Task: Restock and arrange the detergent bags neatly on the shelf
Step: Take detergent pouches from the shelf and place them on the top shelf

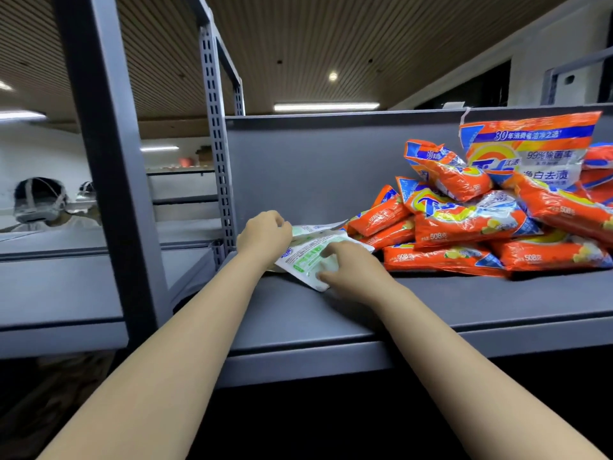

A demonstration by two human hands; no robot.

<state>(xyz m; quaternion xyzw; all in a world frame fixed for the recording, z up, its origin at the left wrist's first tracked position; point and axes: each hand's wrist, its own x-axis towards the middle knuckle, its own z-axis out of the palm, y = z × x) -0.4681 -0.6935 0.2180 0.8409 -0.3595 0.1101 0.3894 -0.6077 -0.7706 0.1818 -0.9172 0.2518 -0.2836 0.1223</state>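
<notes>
Two hands on white-green bags (308, 257) at shelf (431, 300) left end; left hand (263, 234) curled gripping far edge, right hand (351, 263) fingers curled over near corner; long axis runs diagonally, near-left to far-right; orange pile (481, 220) heaped unsorted just right.

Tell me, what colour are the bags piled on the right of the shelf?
Mostly orange bags, with blue, yellow and white markings; the head view shows it.
</notes>
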